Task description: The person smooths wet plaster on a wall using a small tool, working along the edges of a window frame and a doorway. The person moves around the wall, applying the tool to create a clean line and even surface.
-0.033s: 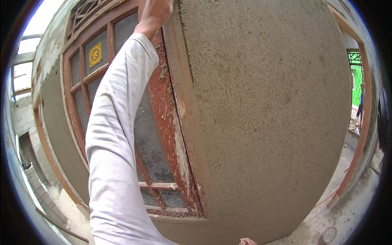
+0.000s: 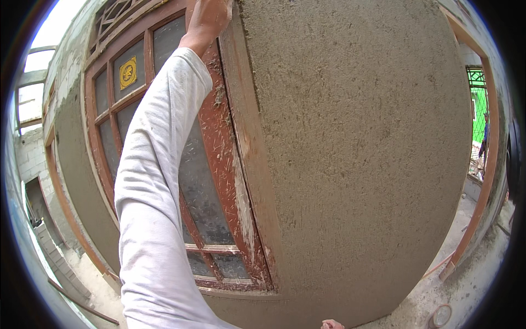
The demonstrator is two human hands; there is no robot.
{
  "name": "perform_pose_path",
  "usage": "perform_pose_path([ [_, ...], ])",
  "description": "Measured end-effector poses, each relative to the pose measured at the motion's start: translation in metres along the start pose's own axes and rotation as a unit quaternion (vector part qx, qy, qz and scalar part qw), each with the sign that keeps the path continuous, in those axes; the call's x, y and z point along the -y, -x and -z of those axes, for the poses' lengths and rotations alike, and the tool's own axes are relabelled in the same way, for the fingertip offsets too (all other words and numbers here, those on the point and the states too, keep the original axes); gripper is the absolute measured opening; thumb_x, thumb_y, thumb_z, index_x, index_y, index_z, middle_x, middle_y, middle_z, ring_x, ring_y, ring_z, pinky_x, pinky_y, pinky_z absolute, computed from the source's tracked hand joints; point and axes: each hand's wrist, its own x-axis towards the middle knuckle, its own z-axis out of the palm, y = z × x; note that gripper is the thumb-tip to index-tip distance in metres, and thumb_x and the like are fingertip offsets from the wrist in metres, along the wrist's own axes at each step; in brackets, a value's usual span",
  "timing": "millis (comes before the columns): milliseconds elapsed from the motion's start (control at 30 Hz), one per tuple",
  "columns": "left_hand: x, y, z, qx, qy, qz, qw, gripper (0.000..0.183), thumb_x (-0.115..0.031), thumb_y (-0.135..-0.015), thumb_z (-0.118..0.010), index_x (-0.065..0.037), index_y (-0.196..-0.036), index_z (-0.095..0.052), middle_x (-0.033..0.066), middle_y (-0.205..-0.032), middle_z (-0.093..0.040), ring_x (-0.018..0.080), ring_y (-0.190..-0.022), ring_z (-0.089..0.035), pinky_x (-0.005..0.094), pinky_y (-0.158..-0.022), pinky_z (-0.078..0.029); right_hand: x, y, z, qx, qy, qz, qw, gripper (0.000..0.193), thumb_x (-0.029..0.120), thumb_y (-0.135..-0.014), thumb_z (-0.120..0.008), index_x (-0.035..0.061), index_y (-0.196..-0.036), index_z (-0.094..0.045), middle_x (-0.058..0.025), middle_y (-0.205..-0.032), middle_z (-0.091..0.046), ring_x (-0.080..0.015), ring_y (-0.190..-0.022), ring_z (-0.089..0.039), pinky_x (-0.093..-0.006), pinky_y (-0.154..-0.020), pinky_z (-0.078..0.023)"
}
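Note:
My left hand is raised to the top edge of the view, in front of the upper right side of a reddish-brown wooden window. Its fingers are cut off by the picture's edge, so what they hold or touch is hidden. The white-grey sleeve of that arm crosses the window panes. Right of the window frame spreads a wall of rough grey-brown plaster. Only a small bit of my right hand shows at the bottom edge, low in front of the wall; its fingers cannot be made out.
A yellow sticker is on one window pane. An orange-brown door frame stands at the far right, with a green wall beyond it. A round container sits on the floor at lower right. Unplastered block wall shows at far left.

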Motion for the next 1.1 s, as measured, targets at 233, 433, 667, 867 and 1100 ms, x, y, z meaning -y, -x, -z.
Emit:
perform_pose_path([
  [233,-0.024,0.027,0.019,0.034,0.058,0.042,0.997,0.017,-0.005,-0.097,-0.062,-0.004,-0.099,-0.078,0.0218,-0.102,-0.073,0.0437,-0.100,-0.070,0.0507,-0.088,-0.056,0.004,-0.003,0.005,0.004,-0.003,-0.008,1.000,0.037,0.031,-0.109,-0.060,0.0027,-0.131,-0.070,-0.0193,-0.129,-0.075,-0.0383,-0.120,-0.069,-0.0478,-0.104,-0.053],
  [433,-0.036,0.052,0.029,0.045,0.052,0.039,0.997,0.019,-0.012,-0.103,-0.068,-0.006,-0.117,-0.080,0.0133,-0.114,-0.077,0.0322,-0.099,-0.076,0.0399,-0.090,-0.060,-0.009,-0.003,0.003,-0.004,0.021,0.002,1.000,0.037,0.031,-0.108,-0.061,0.0038,-0.131,-0.071,-0.0196,-0.130,-0.074,-0.0394,-0.121,-0.068,-0.0480,-0.105,-0.053],
  [667,-0.058,0.070,0.040,0.052,0.094,0.061,0.992,0.019,-0.010,-0.104,-0.066,-0.006,-0.116,-0.080,0.0129,-0.114,-0.076,0.0356,-0.102,-0.075,0.0429,-0.093,-0.060,-0.007,0.011,0.006,-0.025,0.023,0.005,0.999,0.036,0.031,-0.108,-0.062,0.0033,-0.128,-0.071,-0.0199,-0.127,-0.075,-0.0396,-0.119,-0.069,-0.0482,-0.102,-0.053],
  [867,-0.035,0.045,0.025,0.025,0.069,0.053,0.996,0.019,-0.011,-0.104,-0.065,-0.005,-0.115,-0.080,0.0131,-0.114,-0.076,0.0357,-0.103,-0.075,0.0424,-0.094,-0.060,-0.039,0.002,-0.008,-0.028,0.006,0.045,0.999,0.035,0.031,-0.107,-0.062,0.0028,-0.127,-0.071,-0.0201,-0.126,-0.075,-0.0400,-0.119,-0.069,-0.0485,-0.102,-0.053],
  [1100,-0.050,0.062,0.034,0.060,0.070,0.051,0.994,0.021,-0.009,-0.102,-0.066,-0.005,-0.118,-0.079,0.0116,-0.115,-0.074,0.0358,-0.106,-0.073,0.0425,-0.097,-0.059,-0.001,0.018,0.005,-0.008,-0.002,-0.014,1.000,0.034,0.029,-0.108,-0.063,0.0033,-0.129,-0.071,-0.0195,-0.126,-0.075,-0.0381,-0.119,-0.070,-0.0475,-0.101,-0.054],
])
